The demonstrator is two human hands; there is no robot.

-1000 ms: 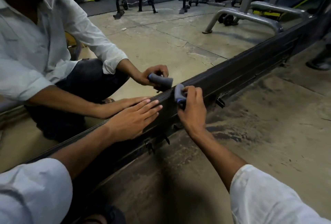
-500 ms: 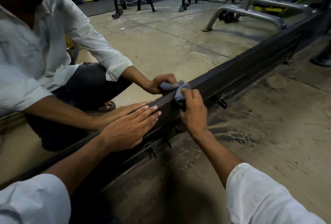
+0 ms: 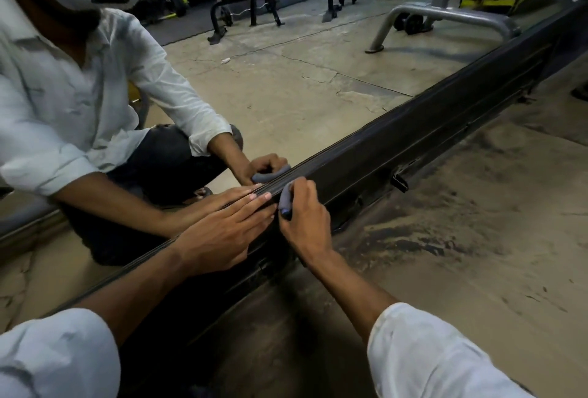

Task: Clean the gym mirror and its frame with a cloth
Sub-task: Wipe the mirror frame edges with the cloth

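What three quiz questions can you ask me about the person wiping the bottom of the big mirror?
1. True or false: the left hand rests flat on the dark frame with straight fingers.
2. Which hand holds the grey cloth? A) the left hand B) the right hand C) neither hand
3. Fill in the blank: this part of the frame runs low down, right beside the dusty ____.

Key: 1 true; 2 B; 3 floor.
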